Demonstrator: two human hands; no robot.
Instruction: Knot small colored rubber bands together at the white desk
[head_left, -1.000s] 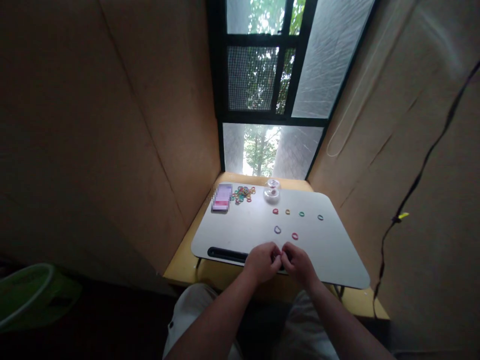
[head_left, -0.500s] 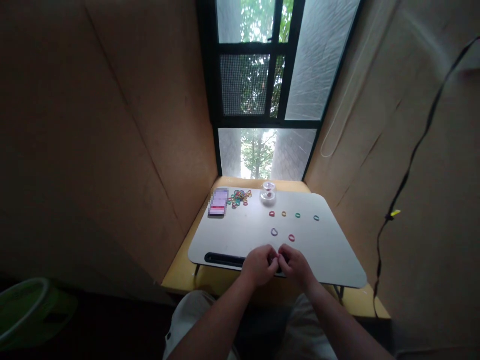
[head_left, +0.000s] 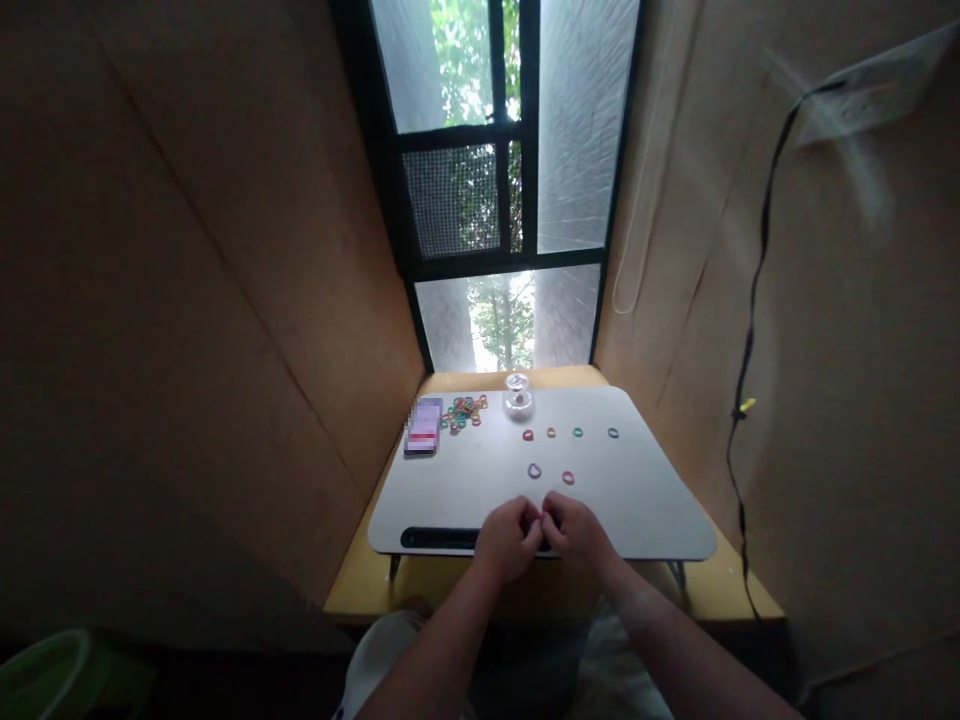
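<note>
A white folding table (head_left: pixel 465 495) stands before the person, whose forearms converge at its near edge. The left hand (head_left: pixel 510 540) and right hand (head_left: pixel 576 530) meet there, fingers curled, both apparently pinching a small pink piece (head_left: pixel 541 516) between fingertips, mostly hidden. Fine two-handed fingertip work seems under way, calling for a steady pinch; beyond lies a purple band (head_left: pixel 533 476).

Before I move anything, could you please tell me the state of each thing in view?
Left hand: curled, apparently pinching a tiny reddish item
Right hand: likewise, fingertips meeting the left's
Phone: flat, screen lit
Band pile: loosely heaped
Six single bands: spread apart
Clear container: upright, lid unclear
White table: legs unfolded
Window: unclear whether open
Cable: hanging
Green tub: open-topped
</note>
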